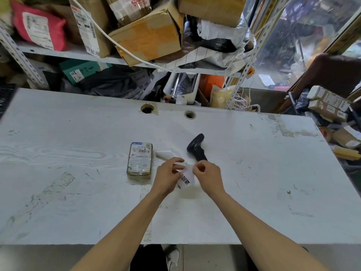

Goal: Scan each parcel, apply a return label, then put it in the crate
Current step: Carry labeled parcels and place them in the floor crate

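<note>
Head view: a white return label point(187, 178) with black print is held between both hands above the table point(78, 192). It is pinched by the curled fingers of the left hand point(168, 176) on one side and of the right hand point(209, 176) on the other. A small taped parcel point(139, 160) is seen lying flat just left of the left hand. A black scanner point(197, 146) is laid just beyond the right hand.

The left hand point(169, 176) and right hand point(209, 176) cover parts of the white label point(187, 178), so its black print cannot be read whole. The scanner point(196, 147) handle end hides behind the right hand. The parcel point(139, 160) print is too small to read.
</note>
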A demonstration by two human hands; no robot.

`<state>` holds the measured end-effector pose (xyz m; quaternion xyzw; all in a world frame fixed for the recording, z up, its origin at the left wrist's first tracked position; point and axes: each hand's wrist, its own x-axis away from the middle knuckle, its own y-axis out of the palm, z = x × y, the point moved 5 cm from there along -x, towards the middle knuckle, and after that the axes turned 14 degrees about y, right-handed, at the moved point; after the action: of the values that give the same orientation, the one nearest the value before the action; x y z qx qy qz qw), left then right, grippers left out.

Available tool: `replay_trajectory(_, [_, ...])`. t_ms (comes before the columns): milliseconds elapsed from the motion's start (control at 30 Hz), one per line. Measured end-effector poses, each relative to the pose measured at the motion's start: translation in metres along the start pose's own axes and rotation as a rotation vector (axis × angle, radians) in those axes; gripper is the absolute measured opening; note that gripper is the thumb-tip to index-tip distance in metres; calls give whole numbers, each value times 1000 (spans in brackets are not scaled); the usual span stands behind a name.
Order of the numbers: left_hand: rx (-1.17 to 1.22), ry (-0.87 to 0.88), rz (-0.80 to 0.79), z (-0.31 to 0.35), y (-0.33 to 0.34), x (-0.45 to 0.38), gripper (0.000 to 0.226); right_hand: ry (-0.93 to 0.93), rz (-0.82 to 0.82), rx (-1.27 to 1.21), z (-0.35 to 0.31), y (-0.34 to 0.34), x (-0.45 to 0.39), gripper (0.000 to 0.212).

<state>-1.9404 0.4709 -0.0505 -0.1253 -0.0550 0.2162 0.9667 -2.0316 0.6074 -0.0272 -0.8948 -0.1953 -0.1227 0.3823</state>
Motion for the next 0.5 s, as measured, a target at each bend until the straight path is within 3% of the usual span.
replay_trajectory(167, [2, -48, 56, -10, -9, 5, 77, 158, 135, -257, 7, -32, -3, 10])
replay_trajectory(267, [-2, -51, 64, -10, -13, 8, 82, 166, 223, -308, 3, -51, -4, 9])
replay_trajectory(333, [-59, -32, 66, -6, -14, 9, 69, 123, 256, -284, -6, -54, -3, 9])
replay_trajectory(400, [-91, 0, 87, 3, -15, 9, 36, 20, 272, -200, -20, -46, 0, 9])
replay_trajectory(467, [6, -25, 118, 10, -17, 10, 7, -132, 272, -76, -37, -28, 6, 10])
replay_trajectory(500, [85, -56, 140, 15, -19, 11, 10, -217, 266, -15, -48, -16, 10, 11])
